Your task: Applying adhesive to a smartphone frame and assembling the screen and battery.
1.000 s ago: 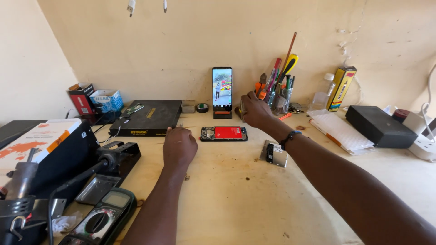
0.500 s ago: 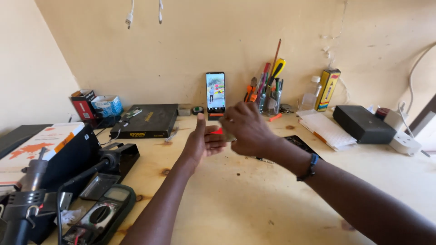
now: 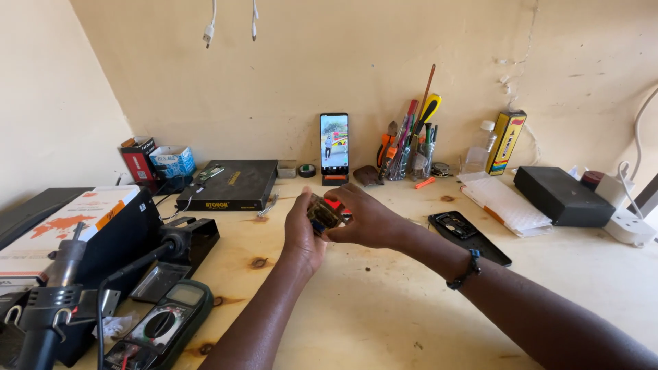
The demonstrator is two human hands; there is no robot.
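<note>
Both hands met above the middle of the wooden bench (image 3: 384, 308). The left hand (image 3: 301, 233) and the right hand (image 3: 367, 220) were together, clamped from either side on a small opened device (image 3: 323, 214) with bare circuitry showing (its kind too small to tell). Left fingers curled behind it; right fingers lay over its front edge. A dark band (image 3: 466, 268) sat on the right wrist.

Just right of the right hand lay a black phone back cover (image 3: 469, 236), flat on the bench. Beyond the hands, a phone (image 3: 334, 144) stood upright on a stand against the wall, its screen lit. Right of that phone stood a jar of tools (image 3: 411, 147), with screwdrivers and pliers sticking up. Beyond the left hand lay a flat black box (image 3: 233, 183). Near the left forearm, towards the body, lay a multimeter (image 3: 161, 329); a soldering stand (image 3: 171, 250) sat just beyond it.
</note>
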